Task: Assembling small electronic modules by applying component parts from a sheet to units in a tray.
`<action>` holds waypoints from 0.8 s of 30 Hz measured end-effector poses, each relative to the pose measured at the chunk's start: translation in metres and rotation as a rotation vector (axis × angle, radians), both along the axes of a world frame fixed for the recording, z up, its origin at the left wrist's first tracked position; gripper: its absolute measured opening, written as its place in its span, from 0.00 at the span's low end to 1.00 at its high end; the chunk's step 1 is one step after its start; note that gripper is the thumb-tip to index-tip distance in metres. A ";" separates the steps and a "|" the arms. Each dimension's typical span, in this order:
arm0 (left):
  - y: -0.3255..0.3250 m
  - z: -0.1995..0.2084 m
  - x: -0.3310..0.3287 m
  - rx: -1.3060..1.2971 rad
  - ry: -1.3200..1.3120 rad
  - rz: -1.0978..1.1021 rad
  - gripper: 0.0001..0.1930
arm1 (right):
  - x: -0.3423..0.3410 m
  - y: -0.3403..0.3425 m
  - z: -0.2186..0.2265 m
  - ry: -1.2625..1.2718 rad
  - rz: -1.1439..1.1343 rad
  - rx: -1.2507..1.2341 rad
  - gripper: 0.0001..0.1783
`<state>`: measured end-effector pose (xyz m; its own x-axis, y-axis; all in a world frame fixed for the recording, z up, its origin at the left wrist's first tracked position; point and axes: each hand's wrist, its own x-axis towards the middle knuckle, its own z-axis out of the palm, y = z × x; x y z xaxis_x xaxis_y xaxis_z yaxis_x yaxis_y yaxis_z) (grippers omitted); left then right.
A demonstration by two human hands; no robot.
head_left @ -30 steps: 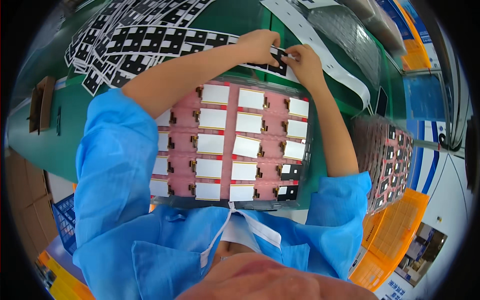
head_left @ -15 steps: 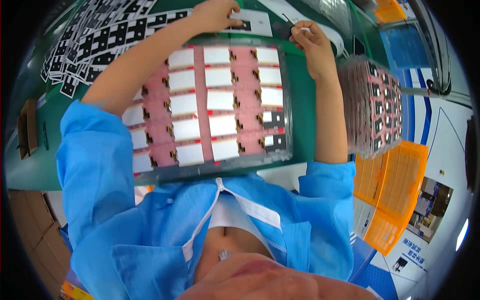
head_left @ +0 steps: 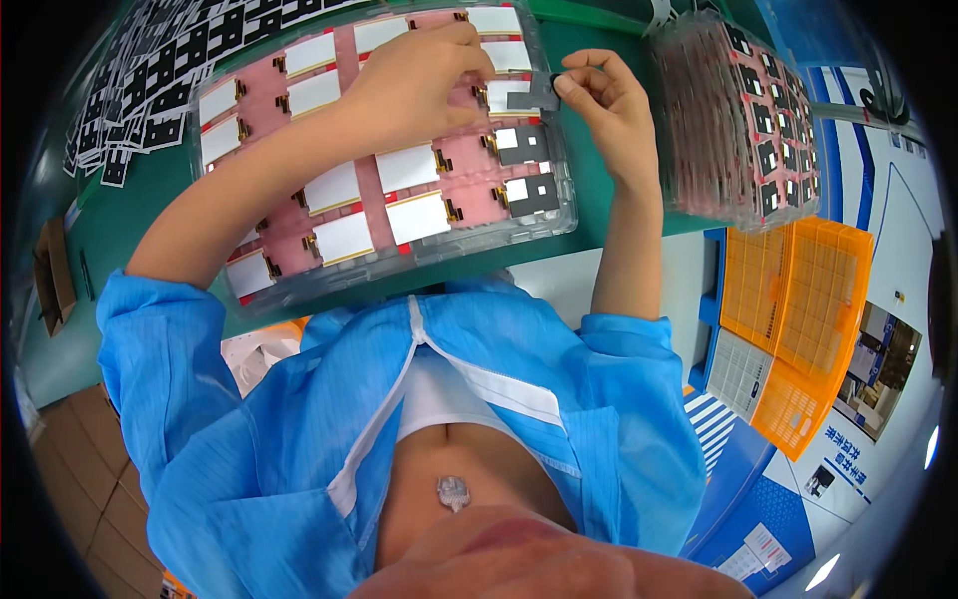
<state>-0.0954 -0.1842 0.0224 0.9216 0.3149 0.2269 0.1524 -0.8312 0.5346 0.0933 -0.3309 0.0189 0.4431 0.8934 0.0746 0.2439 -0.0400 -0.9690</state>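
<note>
A clear plastic tray with pink lining (head_left: 349,75) holds rows of white rectangular panels (head_left: 417,218) with small gold-and-black connector tabs. Over its upper middle hovers or rests my left hand (head_left: 419,85), thumb and forefinger apart with nothing visible between them; it hides some panels. Beyond the tray's right edge, my right hand (head_left: 611,110) pinches a thin dark adhesive piece (head_left: 532,99), which lies across a panel in the right-hand column. Below it, two panels carry black cut-out stickers (head_left: 519,146) with white openings.
Sheets of black-and-white stickers (head_left: 165,75) spread at the far left on the green table (head_left: 140,230). A tall stack of filled clear trays (head_left: 733,120) stands at the right. Orange crates (head_left: 798,299) are beyond the table's right side, and a brown cardboard box (head_left: 55,275) sits far left.
My right hand has brought the dark piece to the tray's right column. My left hand has moved from the sticker strip onto the tray. The view has shifted, and the tray appears higher and tilted.
</note>
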 end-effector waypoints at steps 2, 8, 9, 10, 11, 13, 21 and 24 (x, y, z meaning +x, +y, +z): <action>-0.003 -0.003 0.000 0.001 0.002 0.014 0.21 | -0.002 -0.001 -0.006 0.024 -0.002 0.064 0.07; -0.010 -0.006 0.000 0.027 0.008 0.071 0.20 | -0.011 -0.003 -0.013 0.010 -0.021 0.032 0.06; -0.010 -0.006 0.000 0.020 0.016 0.087 0.20 | -0.011 -0.002 -0.013 0.015 -0.023 0.028 0.06; -0.010 -0.007 0.000 0.016 0.021 0.085 0.20 | -0.012 -0.002 -0.014 0.012 -0.048 0.033 0.06; -0.010 -0.008 -0.001 0.018 -0.004 0.087 0.20 | -0.012 -0.001 -0.014 0.009 -0.074 0.038 0.06; -0.011 -0.010 -0.001 0.016 -0.026 0.087 0.20 | -0.013 0.001 -0.014 0.009 -0.073 0.035 0.06; -0.014 -0.009 -0.001 0.023 -0.013 0.121 0.19 | -0.014 0.003 -0.015 -0.003 -0.062 0.039 0.07; -0.018 0.010 0.000 -0.037 0.011 0.121 0.15 | -0.013 0.002 -0.013 -0.008 -0.061 0.032 0.07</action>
<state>-0.0954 -0.2024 0.0324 0.8785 0.4322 0.2034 0.2567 -0.7862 0.5621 0.0802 -0.3291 0.0057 0.4959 0.8619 0.1061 0.2497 -0.0244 -0.9680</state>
